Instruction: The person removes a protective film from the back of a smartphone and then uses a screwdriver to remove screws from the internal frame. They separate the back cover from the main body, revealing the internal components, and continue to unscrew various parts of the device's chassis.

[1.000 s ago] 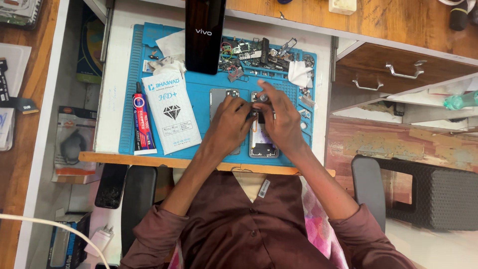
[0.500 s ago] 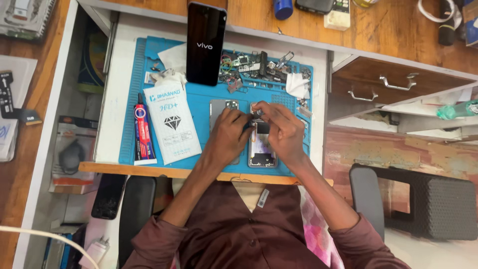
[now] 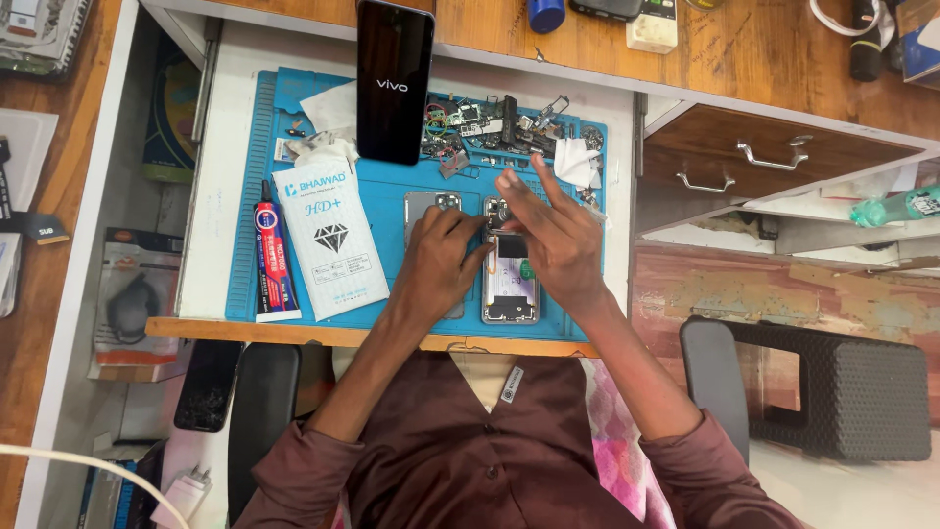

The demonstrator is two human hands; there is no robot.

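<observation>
The opened phone [image 3: 510, 284] lies on the blue mat [image 3: 250, 196], the left hand [image 3: 438, 264] curled over its 9 o'clock edge, the right hand [image 3: 553, 240] spread loosely over its top, pinching there, contents unclear, with a black phone [image 3: 394, 78] at 11 o'clock.

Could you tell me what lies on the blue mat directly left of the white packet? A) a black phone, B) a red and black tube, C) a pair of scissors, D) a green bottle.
B: a red and black tube lies lengthwise on the blue mat, right beside the left edge of the white packet; the black phone stands above the packet, at the mat's top edge.
</observation>
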